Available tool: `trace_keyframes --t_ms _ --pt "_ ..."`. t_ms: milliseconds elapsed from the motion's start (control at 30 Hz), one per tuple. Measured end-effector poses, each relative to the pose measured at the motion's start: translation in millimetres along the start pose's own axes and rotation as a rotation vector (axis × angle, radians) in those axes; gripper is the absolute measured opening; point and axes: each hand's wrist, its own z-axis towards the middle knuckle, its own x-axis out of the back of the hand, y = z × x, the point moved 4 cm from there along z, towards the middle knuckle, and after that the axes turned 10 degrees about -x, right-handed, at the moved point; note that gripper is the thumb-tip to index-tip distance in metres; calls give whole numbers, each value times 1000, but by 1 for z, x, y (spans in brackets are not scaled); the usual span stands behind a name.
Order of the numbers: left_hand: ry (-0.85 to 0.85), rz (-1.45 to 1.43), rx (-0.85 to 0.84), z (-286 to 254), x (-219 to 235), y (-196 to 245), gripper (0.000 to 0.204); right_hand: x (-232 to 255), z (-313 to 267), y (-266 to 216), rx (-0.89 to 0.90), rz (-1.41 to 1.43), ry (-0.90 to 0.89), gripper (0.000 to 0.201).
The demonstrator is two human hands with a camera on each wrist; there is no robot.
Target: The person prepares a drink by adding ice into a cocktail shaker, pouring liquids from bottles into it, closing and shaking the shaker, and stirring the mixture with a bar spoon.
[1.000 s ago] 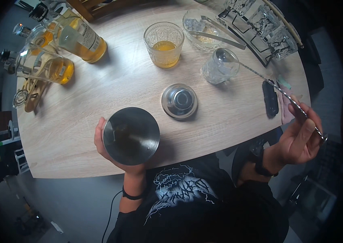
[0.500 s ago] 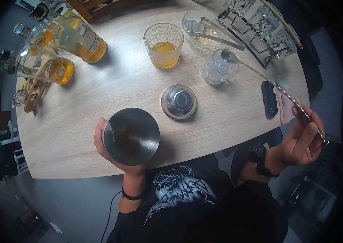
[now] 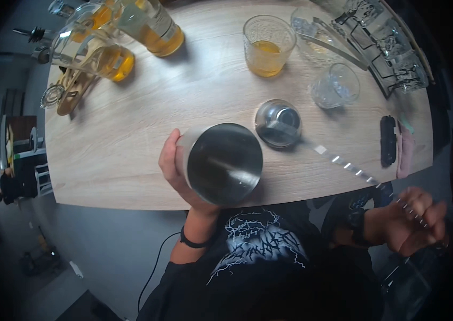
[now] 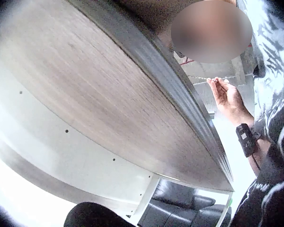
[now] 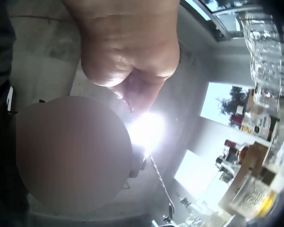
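Observation:
My left hand (image 3: 170, 166) grips a metal shaker tin (image 3: 224, 163) from its left side, at the front of the table. The tin's mouth faces up toward the head camera. Out to the right, my right hand (image 3: 416, 219) holds a bar spoon (image 3: 357, 171) by its twisted shaft, blurred by motion. In the head view the spoon's bowl end overlaps the metal shaker top (image 3: 280, 122) on the table. The right wrist view shows the underside of my right hand (image 5: 130, 47) and the spoon's twisted shaft (image 5: 160, 175) beyond it.
Behind the shaker top stand a patterned glass (image 3: 266, 56) with amber liquid and a smaller clear glass (image 3: 336, 88). Tongs (image 3: 336, 45) lie across an ice bowl beside a glass rack (image 3: 389, 48). Bottles (image 3: 154, 29) and a strainer (image 3: 54, 96) are at left; a pink cloth (image 3: 405, 152) lies right.
The bar spoon has left the small clear glass and swung left and nearer, over the shaker top. My right hand has dropped toward me. The head view has shifted; the tin looks more tilted.

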Motion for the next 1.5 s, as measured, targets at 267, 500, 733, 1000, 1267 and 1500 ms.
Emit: trace_keyframes --t_ms 267,500,733,1000,1267,1500 --pt "-57 132 -97 4 2 5 82 -95 8 42 -93 -195 -412 36" --pt "35 -13 -80 -2 -3 3 72 -140 13 59 -46 -362 -328 15" --pt "23 -87 68 -5 -3 2 58 -141 14 70 -102 -348 -444 10" --pt "-25 39 -48 -2 -2 5 66 -133 10 76 -388 -237 -426 12" --pt "-36 122 -101 3 2 7 67 -127 16 61 -498 -220 -500 11" --pt "26 -40 -21 -4 -2 2 69 -97 1 56 -578 -81 -272 18"
